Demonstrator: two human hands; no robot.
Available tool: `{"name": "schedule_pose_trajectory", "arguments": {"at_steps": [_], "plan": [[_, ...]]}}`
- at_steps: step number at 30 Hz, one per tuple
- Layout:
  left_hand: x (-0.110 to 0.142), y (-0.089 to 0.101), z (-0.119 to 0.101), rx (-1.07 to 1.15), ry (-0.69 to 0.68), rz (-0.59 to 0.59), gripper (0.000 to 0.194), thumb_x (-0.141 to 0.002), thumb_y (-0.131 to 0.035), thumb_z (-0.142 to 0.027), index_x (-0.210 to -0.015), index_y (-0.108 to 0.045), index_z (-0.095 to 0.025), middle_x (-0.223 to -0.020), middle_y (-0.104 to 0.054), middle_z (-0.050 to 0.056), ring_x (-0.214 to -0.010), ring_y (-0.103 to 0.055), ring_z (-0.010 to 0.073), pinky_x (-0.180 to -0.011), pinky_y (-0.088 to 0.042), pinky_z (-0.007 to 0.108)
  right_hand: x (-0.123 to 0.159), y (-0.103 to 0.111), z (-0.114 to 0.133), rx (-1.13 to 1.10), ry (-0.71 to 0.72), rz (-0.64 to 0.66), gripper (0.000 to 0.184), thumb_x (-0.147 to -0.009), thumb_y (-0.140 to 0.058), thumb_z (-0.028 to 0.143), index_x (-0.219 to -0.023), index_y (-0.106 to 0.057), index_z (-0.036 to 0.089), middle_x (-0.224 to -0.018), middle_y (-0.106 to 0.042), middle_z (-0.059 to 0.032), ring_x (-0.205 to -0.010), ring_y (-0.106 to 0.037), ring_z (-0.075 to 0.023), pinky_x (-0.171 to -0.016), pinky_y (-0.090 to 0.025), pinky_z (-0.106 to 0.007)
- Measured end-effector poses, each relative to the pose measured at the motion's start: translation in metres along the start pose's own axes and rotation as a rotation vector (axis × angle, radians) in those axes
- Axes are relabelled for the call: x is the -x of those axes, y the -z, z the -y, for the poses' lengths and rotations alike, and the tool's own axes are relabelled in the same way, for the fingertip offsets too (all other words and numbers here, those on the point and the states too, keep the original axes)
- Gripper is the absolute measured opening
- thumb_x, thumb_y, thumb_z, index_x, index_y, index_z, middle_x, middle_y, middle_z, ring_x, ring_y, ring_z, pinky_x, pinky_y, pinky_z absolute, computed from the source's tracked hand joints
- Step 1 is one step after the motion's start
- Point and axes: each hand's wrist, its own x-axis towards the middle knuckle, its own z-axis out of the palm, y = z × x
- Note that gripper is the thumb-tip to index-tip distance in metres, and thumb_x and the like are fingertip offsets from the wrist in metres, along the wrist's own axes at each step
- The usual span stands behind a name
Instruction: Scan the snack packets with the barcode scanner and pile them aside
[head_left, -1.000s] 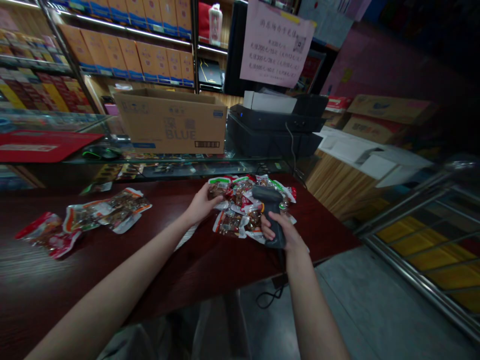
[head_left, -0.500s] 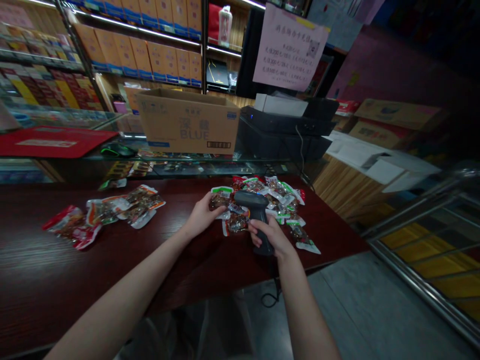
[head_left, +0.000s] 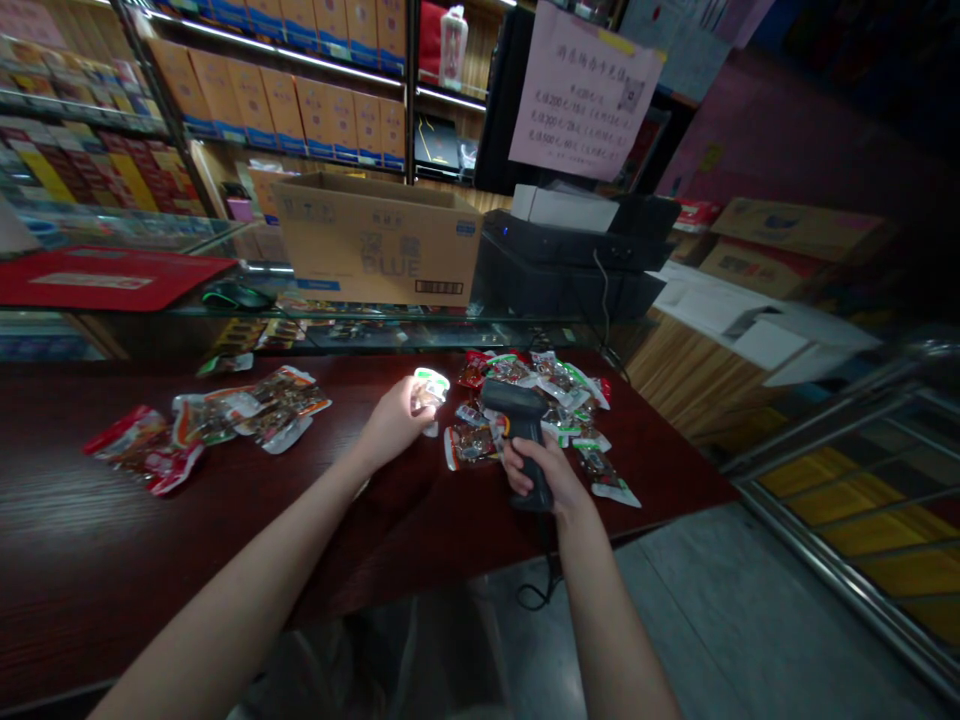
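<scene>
My left hand is closed on a small snack packet with a green and white top, lit brightly by the scanner's light. In my right hand is a dark barcode scanner, its head facing left toward that packet and its cable hanging down. My fingers wrap round its handle. Behind and beside the scanner lies a pile of snack packets with red, green and white wrappers. An orange-edged packet lies just left of the scanner. More packets, including a red one, rest on the table at left.
The dark red table stands before a glass counter. On the counter are an open cardboard box, a red mat, a mouse and a black machine. A metal railing runs along the right.
My left hand has drawn the packet left, away from the pile, and the scanner's light now falls on it. The scanner has moved left from over the pile.
</scene>
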Motion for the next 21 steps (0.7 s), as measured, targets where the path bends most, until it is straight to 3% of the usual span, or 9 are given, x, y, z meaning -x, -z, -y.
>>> {"name": "schedule_pose_trajectory", "arguments": {"at_steps": [4,6,8,9,11,13,15,18,21], "plan": [[0.004,0.033,0.018,-0.462,0.178,-0.070,0.060,-0.081,-0.048,-0.028,-0.138,-0.038,-0.010,-0.115,-0.062,0.023,-0.109,-0.058,0.0368,-0.090,-0.043,0.050,0.002,0.009,0.002,-0.093,0.026,0.013,0.030,-0.076,-0.068,0.035,-0.072,-0.043,0.020,-0.054,-0.044,0.0087,-0.032,-0.032,-0.0026,-0.031,-0.028,-0.016],[0.007,0.046,0.025,-0.648,0.240,-0.225,0.065,-0.082,-0.046,-0.026,-0.142,-0.032,-0.003,-0.127,-0.052,0.032,-0.124,-0.045,0.0457,-0.095,-0.034,0.060,0.003,0.011,0.002,-0.103,0.028,0.014,0.027,-0.076,-0.068,0.036,-0.076,-0.046,0.019,-0.053,-0.043,0.0088,-0.032,-0.032,-0.0031,-0.032,-0.028,-0.017],[0.009,0.051,0.027,-0.719,0.209,-0.356,0.066,-0.083,-0.045,-0.024,-0.143,-0.031,-0.002,-0.143,-0.035,0.034,-0.136,-0.028,0.0471,-0.102,-0.024,0.065,0.002,0.011,0.001,-0.096,0.026,0.009,0.024,-0.077,-0.067,0.034,-0.087,-0.050,0.019,-0.055,-0.045,0.0088,-0.032,-0.032,-0.0036,-0.032,-0.029,-0.017],[0.009,0.051,0.026,-0.720,0.175,-0.355,0.064,-0.083,-0.045,-0.023,-0.143,-0.034,-0.005,-0.147,-0.031,0.031,-0.138,-0.026,0.0454,-0.104,-0.022,0.064,0.002,0.011,0.001,-0.091,0.029,0.006,0.025,-0.078,-0.066,0.034,-0.092,-0.051,0.020,-0.056,-0.046,0.0086,-0.033,-0.033,-0.0037,-0.032,-0.029,-0.017],[0.009,0.046,0.024,-0.702,0.142,-0.200,0.055,-0.084,-0.044,-0.025,-0.137,-0.045,-0.009,-0.143,-0.040,0.028,-0.133,-0.036,0.0426,-0.103,-0.029,0.060,0.002,0.011,-0.001,-0.088,0.032,0.008,0.024,-0.079,-0.065,0.032,-0.095,-0.051,0.020,-0.058,-0.047,0.0082,-0.033,-0.033,-0.0036,-0.032,-0.030,-0.017],[0.008,0.040,0.025,-0.719,0.191,-0.003,0.048,-0.085,-0.043,-0.030,-0.126,-0.056,-0.008,-0.130,-0.053,0.027,-0.123,-0.046,0.0434,-0.098,-0.035,0.059,0.003,0.013,-0.002,-0.092,0.032,0.015,0.020,-0.080,-0.065,0.032,-0.088,-0.051,0.019,-0.058,-0.046,0.0079,-0.034,-0.034,-0.0033,-0.033,-0.031,-0.017],[0.006,0.036,0.033,-0.772,0.265,0.079,0.049,-0.086,-0.041,-0.036,-0.116,-0.063,-0.004,-0.124,-0.056,0.030,-0.120,-0.046,0.0481,-0.098,-0.029,0.067,0.004,0.014,-0.002,-0.097,0.037,0.009,0.022,-0.079,-0.065,0.032,-0.079,-0.048,0.019,-0.057,-0.045,0.0077,-0.034,-0.034,-0.0030,-0.033,-0.032,-0.017],[0.005,0.040,0.053,-0.784,0.384,0.008,0.052,-0.084,-0.045,-0.041,-0.110,-0.067,-0.002,-0.131,-0.050,0.034,-0.129,-0.032,0.0548,-0.099,-0.009,0.076,0.005,0.017,-0.001,-0.111,0.055,-0.023,0.024,-0.078,-0.066,0.032,-0.077,-0.046,0.020,-0.058,-0.046,0.0074,-0.035,-0.034,-0.0032,-0.033,-0.031,-0.017],[0.004,0.048,0.068,-0.741,0.462,-0.113,0.049,-0.080,-0.053,-0.041,-0.111,-0.068,-0.007,-0.139,-0.044,0.031,-0.136,-0.016,0.0562,-0.098,0.001,0.078,0.006,0.021,0.002,-0.143,0.077,-0.046,0.022,-0.078,-0.066,0.031,-0.078,-0.047,0.019,-0.059,-0.046,0.0074,-0.035,-0.033,-0.0030,-0.033,-0.029,-0.017]]}}
